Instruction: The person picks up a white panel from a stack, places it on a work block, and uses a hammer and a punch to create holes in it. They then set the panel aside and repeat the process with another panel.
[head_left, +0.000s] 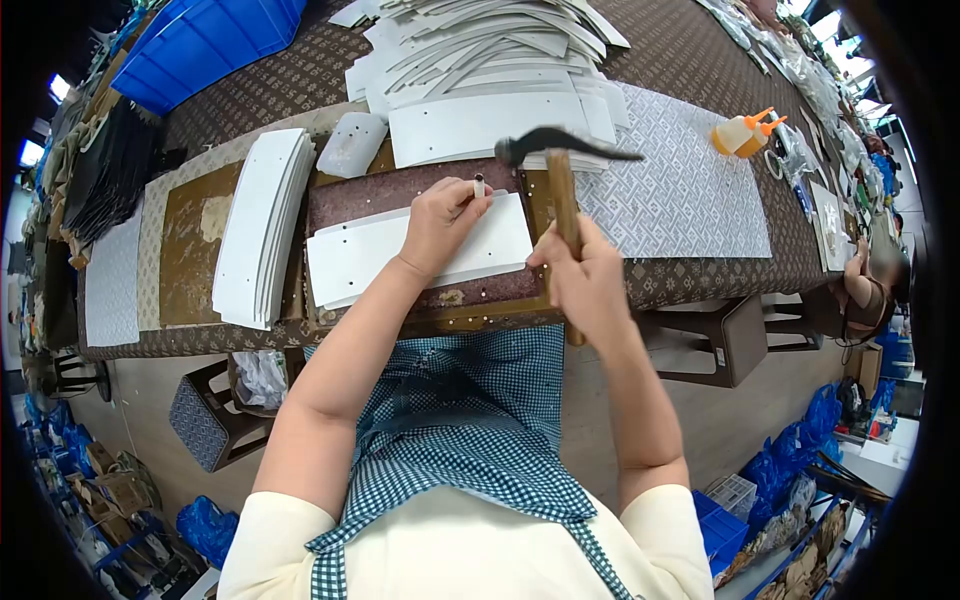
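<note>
Left hand (437, 225) pinches punch (479, 186) (upright on white sheet (365, 255)); right hand (585, 280) fist-grips hammer (562, 200)

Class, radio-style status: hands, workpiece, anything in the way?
Left hand pinches punch upright on white cut sheet. Right hand grips hammer, head clear of punch. Nothing between them.

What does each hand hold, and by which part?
The right hand grips the hammer low on its wooden handle. The left hand pinches a small metal punch by its shaft, upright on the white sheet.
</note>
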